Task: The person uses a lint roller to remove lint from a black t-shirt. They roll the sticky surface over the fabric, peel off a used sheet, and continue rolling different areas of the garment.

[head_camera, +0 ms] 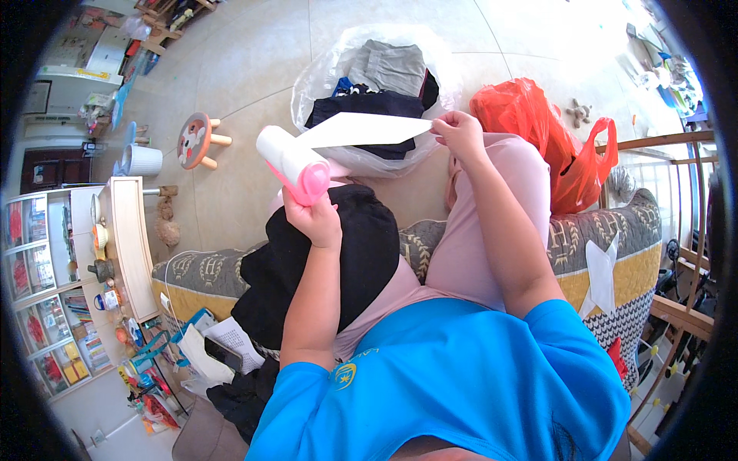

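A pink lint roller with a white adhesive roll is gripped in my left hand, above my knee. From the roll a white sheet stretches across to the right, its far corner pinched between the fingers of my right hand. The sheet still joins the roll at its left end. Over one thigh lies a black cloth garment, below the roller. Beyond my hands, a clear plastic bag on the floor holds folded clothes, with a grey garment and a black garment among them.
A red plastic bag stands beside my right knee. On the left are a small round stool and a cabinet. A used-looking white strip lies on the patterned sofa cover. A phone rests by papers.
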`<move>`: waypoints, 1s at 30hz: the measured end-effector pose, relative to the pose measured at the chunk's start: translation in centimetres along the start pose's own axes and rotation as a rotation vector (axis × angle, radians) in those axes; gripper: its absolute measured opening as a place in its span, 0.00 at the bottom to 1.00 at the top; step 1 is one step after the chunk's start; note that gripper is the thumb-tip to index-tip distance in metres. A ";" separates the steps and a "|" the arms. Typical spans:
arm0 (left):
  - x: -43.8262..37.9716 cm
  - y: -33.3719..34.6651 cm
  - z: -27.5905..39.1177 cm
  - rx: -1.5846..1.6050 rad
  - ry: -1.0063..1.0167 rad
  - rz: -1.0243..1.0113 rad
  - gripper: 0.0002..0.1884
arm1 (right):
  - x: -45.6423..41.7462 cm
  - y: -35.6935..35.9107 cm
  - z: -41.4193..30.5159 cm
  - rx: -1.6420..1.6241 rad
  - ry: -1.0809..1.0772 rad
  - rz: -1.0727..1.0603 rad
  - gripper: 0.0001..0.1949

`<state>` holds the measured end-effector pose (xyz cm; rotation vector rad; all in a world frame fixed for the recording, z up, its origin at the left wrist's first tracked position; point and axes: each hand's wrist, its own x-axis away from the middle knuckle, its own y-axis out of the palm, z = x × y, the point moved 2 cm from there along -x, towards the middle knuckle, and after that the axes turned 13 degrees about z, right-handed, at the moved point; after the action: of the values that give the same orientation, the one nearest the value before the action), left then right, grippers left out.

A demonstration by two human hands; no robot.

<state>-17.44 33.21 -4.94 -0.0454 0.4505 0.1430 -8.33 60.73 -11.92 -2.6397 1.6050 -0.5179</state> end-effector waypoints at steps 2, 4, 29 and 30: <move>-0.1 -0.1 0.4 0.044 -0.107 0.039 0.09 | -0.4 -0.4 0.1 0.059 -0.018 0.038 0.05; -0.4 -0.2 0.7 0.125 -0.215 0.085 0.10 | -0.6 -0.7 0.1 0.037 -0.054 0.098 0.05; 0.5 1.8 2.0 -0.018 -0.151 -0.051 0.10 | 19.9 -42.5 1.1 -0.728 -0.082 1.076 0.16; 0.5 1.8 2.0 -0.019 -0.151 -0.055 0.10 | 21.3 -43.7 3.6 -0.738 -0.033 1.158 0.15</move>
<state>-16.41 35.16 -3.37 -0.0651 0.2969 0.0956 39.32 62.50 -1.71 -1.3682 3.2339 0.2221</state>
